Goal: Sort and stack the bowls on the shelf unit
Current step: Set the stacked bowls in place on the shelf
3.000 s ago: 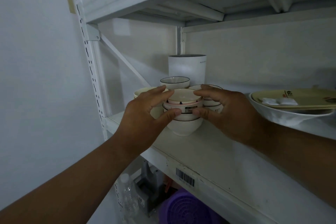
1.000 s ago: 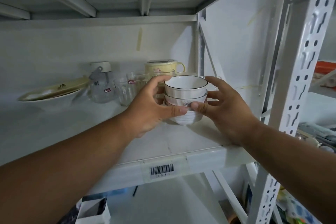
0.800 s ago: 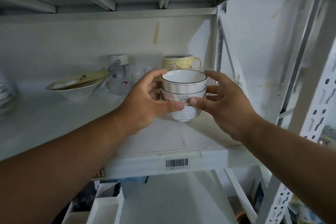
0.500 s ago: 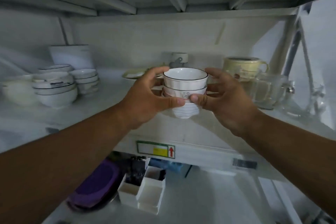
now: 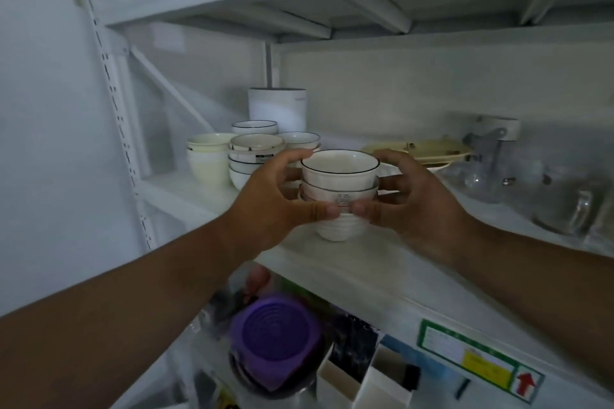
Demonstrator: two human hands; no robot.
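I hold a stack of three small white bowls [image 5: 339, 183] just above the white shelf [image 5: 349, 262]; the top bowl has a thin black rim and the bottom one is ribbed. My left hand [image 5: 275, 206] grips the stack's left side and my right hand [image 5: 412, 206] grips its right side, thumbs meeting at the front. Behind and to the left stand more bowls: a black-rimmed stack [image 5: 254, 156], a cream stack [image 5: 207, 159] and another black-rimmed stack [image 5: 299, 140].
A tall white canister [image 5: 277, 108] stands at the back. A yellowish plate on a white dish [image 5: 432, 153] lies to the right, with a glass jar [image 5: 485, 166] and glass mugs [image 5: 564, 206] beyond. Below the shelf are a purple lid [image 5: 275, 339] and white boxes [image 5: 365, 385].
Both hands have carried the bowl stack from the shelf's right end, by the mugs, leftward to near the other bowl stacks. My view swung left with it.
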